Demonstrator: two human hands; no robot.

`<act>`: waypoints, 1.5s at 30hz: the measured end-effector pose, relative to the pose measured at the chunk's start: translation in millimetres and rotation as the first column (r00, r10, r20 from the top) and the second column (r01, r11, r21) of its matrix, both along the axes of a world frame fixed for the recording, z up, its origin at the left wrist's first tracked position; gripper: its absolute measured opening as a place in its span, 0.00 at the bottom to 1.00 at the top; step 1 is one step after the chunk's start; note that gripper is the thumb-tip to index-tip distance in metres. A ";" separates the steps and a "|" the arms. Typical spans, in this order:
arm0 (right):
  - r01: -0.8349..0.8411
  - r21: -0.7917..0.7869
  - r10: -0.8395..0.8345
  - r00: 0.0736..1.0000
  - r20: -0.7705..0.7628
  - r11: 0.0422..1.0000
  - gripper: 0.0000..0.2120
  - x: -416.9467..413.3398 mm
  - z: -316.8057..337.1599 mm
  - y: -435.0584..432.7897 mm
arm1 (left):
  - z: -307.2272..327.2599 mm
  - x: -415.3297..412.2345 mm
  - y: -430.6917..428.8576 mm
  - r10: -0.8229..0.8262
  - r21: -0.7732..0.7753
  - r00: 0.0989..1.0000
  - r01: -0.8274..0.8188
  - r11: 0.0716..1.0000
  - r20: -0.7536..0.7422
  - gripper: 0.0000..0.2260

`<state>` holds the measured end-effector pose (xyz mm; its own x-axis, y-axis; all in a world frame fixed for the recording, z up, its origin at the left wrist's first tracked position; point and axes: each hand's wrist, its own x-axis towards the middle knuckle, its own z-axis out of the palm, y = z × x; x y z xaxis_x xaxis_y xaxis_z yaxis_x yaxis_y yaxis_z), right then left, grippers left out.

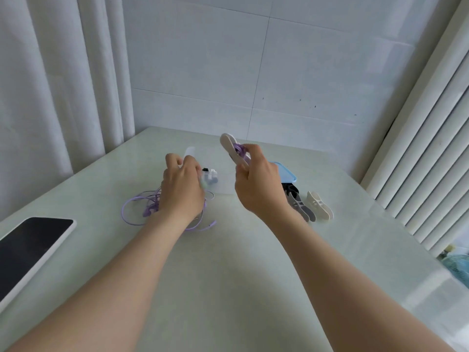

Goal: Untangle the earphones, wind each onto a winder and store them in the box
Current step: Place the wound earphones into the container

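On the pale table (pixel 228 262), right hand (pixel 256 184) holds a purple-wound winder (pixel 232 149).

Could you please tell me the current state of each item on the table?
Clear box: open, gripped by left hand.
Blue lid: off, lying flat.
Beige winder: wound, raised in right hand.
Purple earphones: loose, tangled.
Grey winder: lying flat.
Cream winder: empty, lying flat.
Tablet: screen dark.

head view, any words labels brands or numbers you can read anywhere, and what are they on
No text can be read in this view.
Phone: screen dark, nothing shown.
Winder in the right hand, spare winders, box, lid: plain, no print visible.
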<state>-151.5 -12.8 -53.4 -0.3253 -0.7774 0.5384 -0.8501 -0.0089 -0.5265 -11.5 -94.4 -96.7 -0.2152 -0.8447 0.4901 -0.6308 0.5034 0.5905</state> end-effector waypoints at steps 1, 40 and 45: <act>0.019 0.024 -0.018 0.999 -0.040 1.000 0.17 3.1 3.5 -9.7 | -0.5 0.6 -1.0 -0.015 -0.005 1.000 0.015 1.000 -0.011 0.13; 0.365 0.299 -0.219 0.878 -0.425 0.882 0.21 30.2 -0.1 -64.9 | 3.1 -3.5 8.6 0.174 -0.158 0.965 -0.206 0.966 -0.194 0.11; 0.075 0.051 -0.057 0.954 -0.293 0.996 0.10 13.7 -15.6 -22.7 | 21.8 -3.2 19.8 0.195 -0.070 0.945 -0.220 0.973 -0.262 0.09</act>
<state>-137.8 -35.5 -69.0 -0.2134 -0.7938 0.5695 -0.9641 0.0767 -0.2543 -14.7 -74.7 -75.0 0.1008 -0.8028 0.5877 -0.5643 0.4403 0.6983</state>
